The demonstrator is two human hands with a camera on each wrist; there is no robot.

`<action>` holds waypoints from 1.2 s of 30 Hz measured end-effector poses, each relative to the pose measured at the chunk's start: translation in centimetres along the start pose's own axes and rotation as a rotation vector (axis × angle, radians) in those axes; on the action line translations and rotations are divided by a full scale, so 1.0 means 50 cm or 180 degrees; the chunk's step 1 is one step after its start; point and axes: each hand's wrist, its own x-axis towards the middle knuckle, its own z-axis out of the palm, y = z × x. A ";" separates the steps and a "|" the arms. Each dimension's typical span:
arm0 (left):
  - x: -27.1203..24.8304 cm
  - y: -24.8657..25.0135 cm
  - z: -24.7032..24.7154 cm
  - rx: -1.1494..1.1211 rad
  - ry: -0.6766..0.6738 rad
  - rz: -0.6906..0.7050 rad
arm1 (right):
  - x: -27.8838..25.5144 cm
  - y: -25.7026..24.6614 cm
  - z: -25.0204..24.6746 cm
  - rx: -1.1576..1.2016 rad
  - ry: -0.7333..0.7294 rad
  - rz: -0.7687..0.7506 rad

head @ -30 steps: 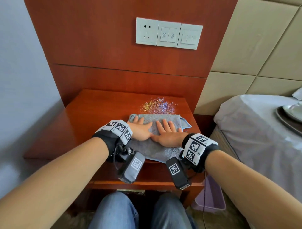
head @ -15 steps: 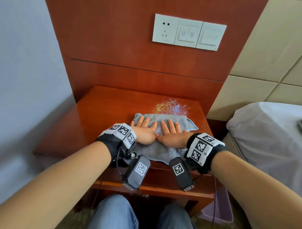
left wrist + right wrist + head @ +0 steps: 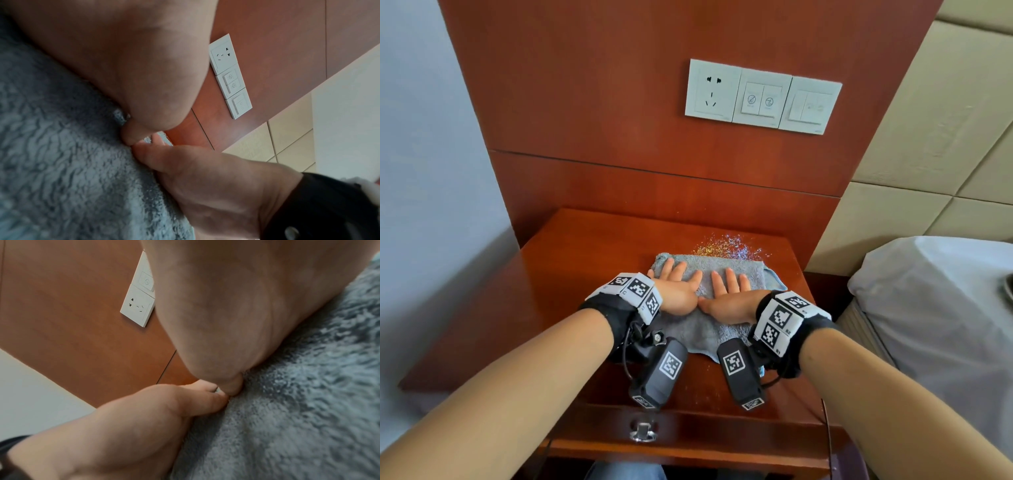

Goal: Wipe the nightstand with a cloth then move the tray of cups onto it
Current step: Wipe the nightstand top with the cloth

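A grey-blue cloth (image 3: 705, 329) lies spread on the reddish wooden nightstand (image 3: 571, 274), toward its right half. My left hand (image 3: 676, 286) and right hand (image 3: 727, 291) both press flat on the cloth with straight fingers, side by side, thumbs touching. The wrist views show the fluffy cloth (image 3: 61, 162) (image 3: 298, 418) under each palm, with the thumb tips meeting. A patch of glittery specks (image 3: 726, 245) lies on the wood just beyond the cloth's far edge. Only a sliver of the tray (image 3: 1008, 287) shows at the right edge, on the bed.
A wood wall panel with a white socket and switch plates (image 3: 762, 97) rises behind the nightstand. A bed with a white sheet (image 3: 935, 308) stands at the right. A drawer pull (image 3: 643, 431) sits on the nightstand's front. A grey wall (image 3: 421, 171) is at the left.
Both hands have pushed the cloth a little farther toward the glitter patch. My head has leaned in and turned left, so the tray on the bed has nearly left the view.
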 end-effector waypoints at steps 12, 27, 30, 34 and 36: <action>0.193 0.074 -0.048 0.0056 -0.0213 0.0358 | 0.125 0.070 -0.097 0.0180 0.0206 0.0351; 0.289 0.085 -0.085 -0.0001 -0.0003 0.0394 | 0.206 0.050 -0.161 0.1027 0.0543 0.0340; 0.259 0.083 -0.091 0.0033 0.0150 0.0606 | 0.207 0.048 -0.157 0.0916 0.0722 0.0365; 0.218 0.069 -0.093 -0.0155 0.0654 0.0717 | 0.181 0.048 -0.146 0.0570 0.1144 0.0270; 0.189 0.060 -0.099 -0.0012 0.0830 0.0720 | 0.159 0.036 -0.144 0.0204 0.1132 0.0212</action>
